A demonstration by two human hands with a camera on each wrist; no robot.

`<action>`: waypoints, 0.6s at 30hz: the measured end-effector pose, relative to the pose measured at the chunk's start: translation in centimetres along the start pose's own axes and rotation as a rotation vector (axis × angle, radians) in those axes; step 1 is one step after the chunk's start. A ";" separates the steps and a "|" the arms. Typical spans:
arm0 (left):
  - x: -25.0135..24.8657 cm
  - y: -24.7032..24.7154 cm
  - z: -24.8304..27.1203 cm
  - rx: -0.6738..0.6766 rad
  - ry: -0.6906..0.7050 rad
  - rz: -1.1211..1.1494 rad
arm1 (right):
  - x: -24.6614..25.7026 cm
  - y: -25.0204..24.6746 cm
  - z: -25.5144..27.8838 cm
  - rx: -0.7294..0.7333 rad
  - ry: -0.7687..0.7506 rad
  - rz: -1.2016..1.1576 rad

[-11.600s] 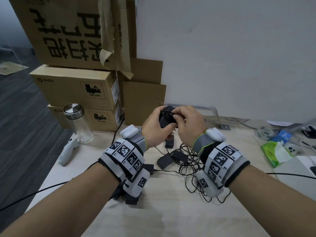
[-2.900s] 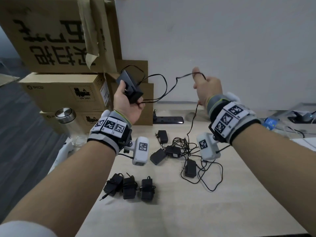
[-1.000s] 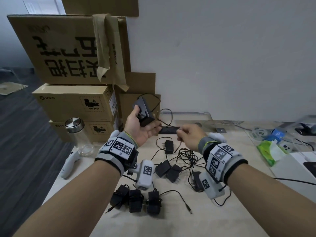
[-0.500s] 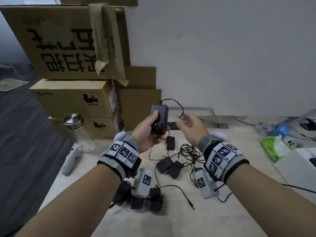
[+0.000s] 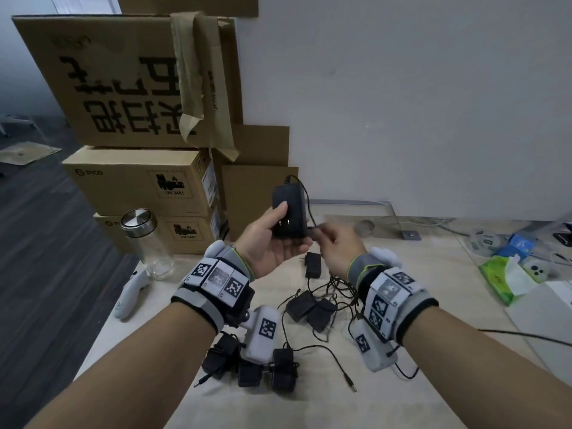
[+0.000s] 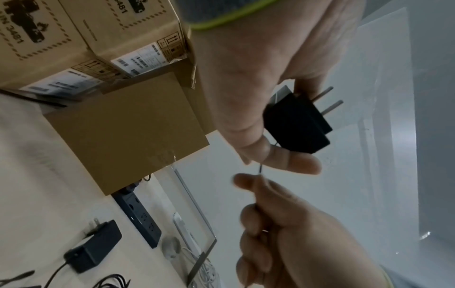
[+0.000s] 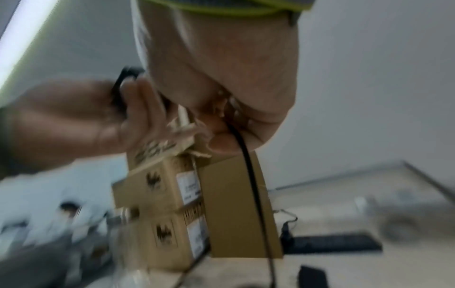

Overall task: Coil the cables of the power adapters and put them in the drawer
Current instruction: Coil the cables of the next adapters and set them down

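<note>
Black, already wound adapters (image 5: 247,363) lie in a short row at the near edge of the pale wooden desk (image 5: 309,407), just below the left wrist; a loose cable (image 5: 322,354) trails beside them, ending in a barrel plug. Further in, a tangle of unwound adapters (image 5: 312,308) sits between the forearms. Above it the left hand (image 5: 272,243) grips the power adapter (image 5: 289,212) upright, prongs toward the palm, thumb on its face. The right hand (image 5: 337,246) is closed on that adapter's cable (image 7: 248,175), pinching it just beside the body. A second ago this hand was lower and further out drawing slack; now it has come in against the brick, so a turn is probably being laid on and the coil is underway, with several adapters left. No drawer shows in any view. Room is fair: stacked cardboard boxes (image 5: 139,181) and a glass bottle (image 5: 148,243) crowd the far left, a tissue pack (image 5: 507,280) the right, the wall close behind
</note>
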State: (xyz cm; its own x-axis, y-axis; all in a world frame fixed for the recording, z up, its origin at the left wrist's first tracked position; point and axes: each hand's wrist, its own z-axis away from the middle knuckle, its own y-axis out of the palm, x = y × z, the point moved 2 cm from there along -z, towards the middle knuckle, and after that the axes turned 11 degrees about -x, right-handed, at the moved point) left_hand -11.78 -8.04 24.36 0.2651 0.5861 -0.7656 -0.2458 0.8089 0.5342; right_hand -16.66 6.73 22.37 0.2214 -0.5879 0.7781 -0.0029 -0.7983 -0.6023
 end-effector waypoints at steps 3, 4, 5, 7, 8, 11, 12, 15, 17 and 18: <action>0.0 -0.2 -0.4 0.035 -0.016 -0.072 | 0.4 0.3 0.5 0.164 -0.127 0.335; -0.1 -0.4 -0.5 0.041 -0.012 -0.113 | 0.7 0.3 0.7 0.192 -0.148 0.393; -0.2 -0.5 -0.5 0.037 0.008 -0.169 | 0.9 0.1 0.7 0.213 -0.161 0.431; -0.7 -0.8 -0.7 -0.005 0.081 -0.309 | 1.4 -0.5 0.6 0.251 -0.180 0.461; -0.9 -1.1 -0.9 -0.047 0.116 -0.394 | 1.6 -0.9 0.5 0.261 -0.193 0.466; -1.8 -2.0 -1.5 -0.157 0.239 -0.805 | 2.7 -1.8 0.3 0.278 -0.237 0.501; -2.0 -2.1 -1.6 -0.175 0.300 -0.979 | 3.1 -1.9 0.2 0.282 -0.252 0.516; -2.6 -2.0 -1.6 -0.224 0.469 -1.378 | 3.9 -2.0 0.1 0.294 -0.298 0.531; -2.8 -1.8 -1.7 -0.206 0.509 -1.595 | 4.7 -2.3 -0.1 0.294 -0.329 0.531; -2.8 -1.8 -1.8 -0.174 0.513 -1.714 | 5.1 -2.5 -0.3 0.283 -0.345 0.530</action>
State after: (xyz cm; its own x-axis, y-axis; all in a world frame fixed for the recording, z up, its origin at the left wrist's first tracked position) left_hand -13.76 -11.23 24.92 0.0260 -0.9115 -0.4105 -0.1308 0.4040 -0.9054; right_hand -15.81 5.69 27.88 0.5578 -0.7765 0.2931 0.0475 -0.3227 -0.9453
